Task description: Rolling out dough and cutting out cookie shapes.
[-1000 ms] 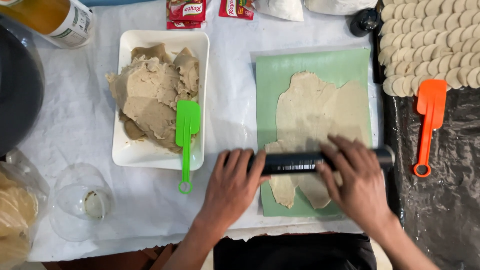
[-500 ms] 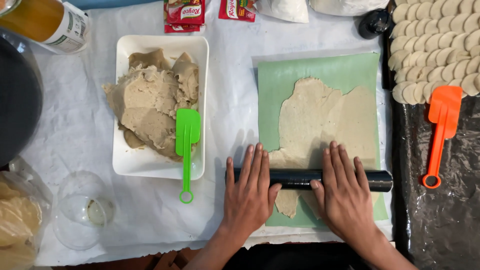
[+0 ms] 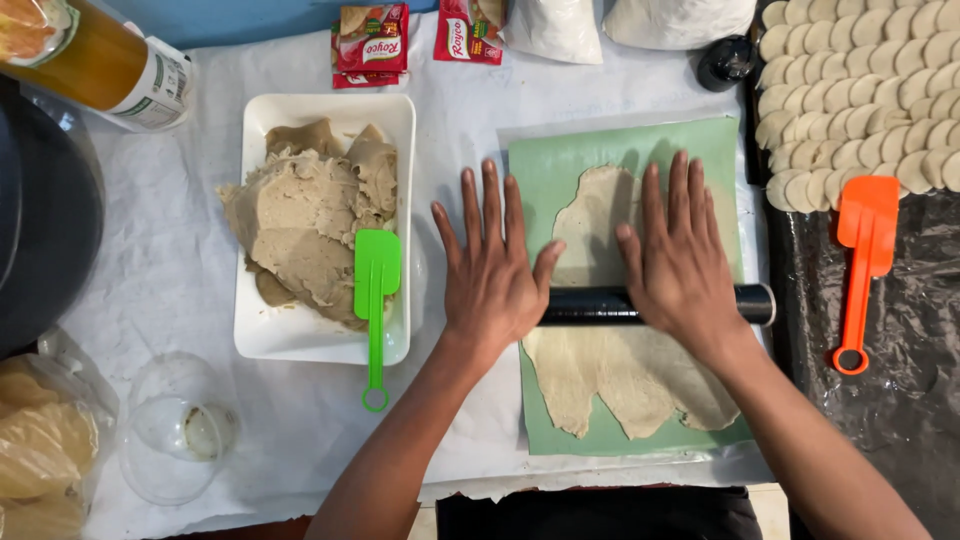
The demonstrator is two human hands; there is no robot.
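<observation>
1. Clear glass cup (image 3: 178, 438) lies on the white cloth (image 3: 180, 250) at 8 o'clock.
2. White rectangular dish (image 3: 262, 335) holds lumps of tan dough (image 3: 300, 225); a green spatula (image 3: 375, 290) leans on its rim.
3. Left hand (image 3: 490, 275) lies flat, fingers spread, palm pressing the black rolling pin (image 3: 590, 305).
4. Flattened dough sheet (image 3: 625, 375) lies under the pin on a green mat (image 3: 545, 165), centre-right.
5. Right hand (image 3: 685, 265) presses likewise, fingers straight.
6. Orange spatula (image 3: 865, 240) lies at 3 o'clock, below the cut dough rounds (image 3: 860, 90).
</observation>
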